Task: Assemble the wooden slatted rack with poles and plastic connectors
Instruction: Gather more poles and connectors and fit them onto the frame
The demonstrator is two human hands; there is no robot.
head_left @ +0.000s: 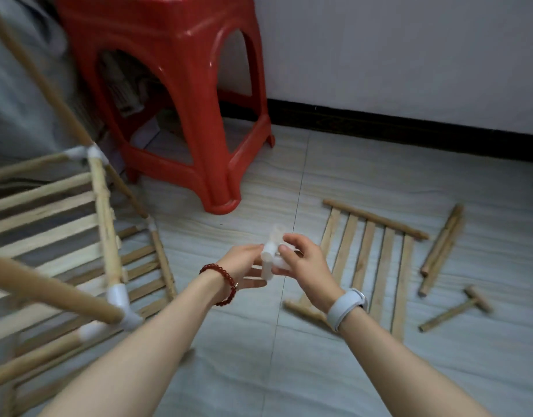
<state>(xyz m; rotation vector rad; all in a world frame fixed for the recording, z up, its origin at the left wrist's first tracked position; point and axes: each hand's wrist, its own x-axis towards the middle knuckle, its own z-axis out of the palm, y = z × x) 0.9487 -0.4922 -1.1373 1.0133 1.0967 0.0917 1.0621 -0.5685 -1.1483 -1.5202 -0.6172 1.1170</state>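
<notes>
Both hands meet over the tiled floor around white plastic connectors [270,256]. My left hand [239,263] holds them from the left and below. My right hand [301,261] pinches them from the right. How many connectors there are I cannot tell. The partly built rack [103,224], wooden poles joined by white connectors with slatted shelves, stands at the left. A loose slatted panel [370,260] lies flat on the floor at the right, partly under my right wrist. Loose poles [442,248] lie beyond it.
A red plastic stool [181,94] stands behind the hands, near the wall with its dark skirting [409,124]. A small wooden mallet [457,307] lies on the floor at the far right. Grey fabric fills the upper left corner.
</notes>
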